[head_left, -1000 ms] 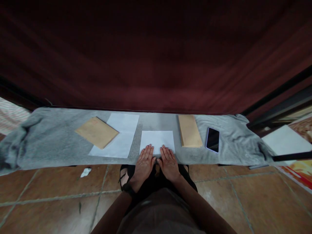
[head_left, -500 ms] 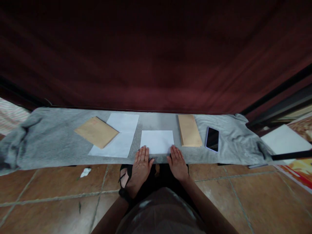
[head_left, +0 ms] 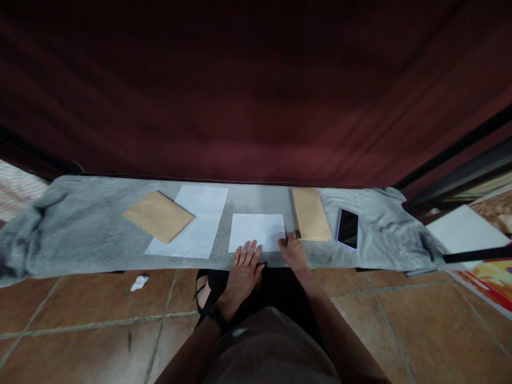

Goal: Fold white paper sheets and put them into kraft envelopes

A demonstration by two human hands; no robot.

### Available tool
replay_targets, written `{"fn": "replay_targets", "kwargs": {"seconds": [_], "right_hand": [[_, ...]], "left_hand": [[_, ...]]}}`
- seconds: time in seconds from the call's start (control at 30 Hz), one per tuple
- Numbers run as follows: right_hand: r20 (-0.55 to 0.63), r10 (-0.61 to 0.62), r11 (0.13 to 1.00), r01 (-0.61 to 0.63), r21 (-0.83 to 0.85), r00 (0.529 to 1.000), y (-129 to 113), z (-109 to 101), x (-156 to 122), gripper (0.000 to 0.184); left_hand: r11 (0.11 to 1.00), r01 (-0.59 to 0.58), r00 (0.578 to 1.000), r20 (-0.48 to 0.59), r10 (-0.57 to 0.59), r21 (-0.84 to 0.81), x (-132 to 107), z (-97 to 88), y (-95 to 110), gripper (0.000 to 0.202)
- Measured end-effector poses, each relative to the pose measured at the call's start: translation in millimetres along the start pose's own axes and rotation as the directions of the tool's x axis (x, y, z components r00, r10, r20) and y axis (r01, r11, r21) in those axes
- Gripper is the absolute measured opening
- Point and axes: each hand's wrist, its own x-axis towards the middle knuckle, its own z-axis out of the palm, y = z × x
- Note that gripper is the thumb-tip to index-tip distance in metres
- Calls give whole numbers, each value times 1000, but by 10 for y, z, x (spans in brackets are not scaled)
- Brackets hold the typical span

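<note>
A white sheet of paper (head_left: 256, 226), seemingly folded in half, lies flat on the grey cloth in front of me. My left hand (head_left: 245, 266) rests palm down on its near edge, fingers spread. At the near right corner of the sheet is my right hand (head_left: 294, 250), its fingers curled in and its thumb on the paper, closed at that edge. Just right of this hand sits a stack of brown envelopes (head_left: 312, 214). To the left, another brown envelope (head_left: 159, 216) lies askew over an opened white sheet with a crease (head_left: 204, 224).
A phone (head_left: 348, 229) with a pale purple case lies right of the envelope stack. Grey cloth (head_left: 92, 229) covers the narrow bench. Dark red fabric (head_left: 256, 106) hangs behind it. A crumpled tissue (head_left: 140, 282) lies on the tiled floor.
My left hand has slid right, to the middle of the sheet's near edge. My right hand has gone from lying flat to curled at the corner. Paper and envelopes stay in place.
</note>
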Motion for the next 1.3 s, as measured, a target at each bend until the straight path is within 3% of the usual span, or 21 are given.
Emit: {"fn": "replay_targets", "kwargs": {"seconds": [0.17,0.3,0.37,0.43,0.53,0.6,0.73,1.0,1.17,1.3], "right_hand": [[127,32,964,-64,256,991,24,11,35,7],[216,16,867,-121,484,976,62,39,-118,22],[222,7,740,-154,655,975,78,60,-230,33],[220,8,561,-187,807,975,88,109,-356,42],[255,27,334,-249,909,966,89,253,-555,45],[313,36,253,-312,916,949,82,359,-667,42],[404,66,253,-407,878,912,65,420,-738,38],[403,59,320,-400,859,913,49,161,-435,35],[309,83,271,-320,908,947,23,247,-442,32],[358,62,284,-361,888,932,76,327,-544,32]], "left_hand": [[998,24,1000,-12,-25,-58,-14,27,-13,56],[991,59,998,-27,-62,-117,23,-6,-18,58],[988,63,996,-50,-71,-139,79,-56,-14,59],[987,63,994,-76,-74,-146,159,-114,-10,61],[992,57,994,-86,-67,-116,285,-168,-22,61],[995,34,998,-57,-39,-92,342,-162,-50,61],[996,-15,999,28,17,-86,334,-73,-152,65],[992,22,998,67,-14,-124,311,-28,-350,66],[993,41,998,45,-36,-112,467,-3,-440,68],[990,69,996,55,-63,-120,518,65,-517,71]]}}
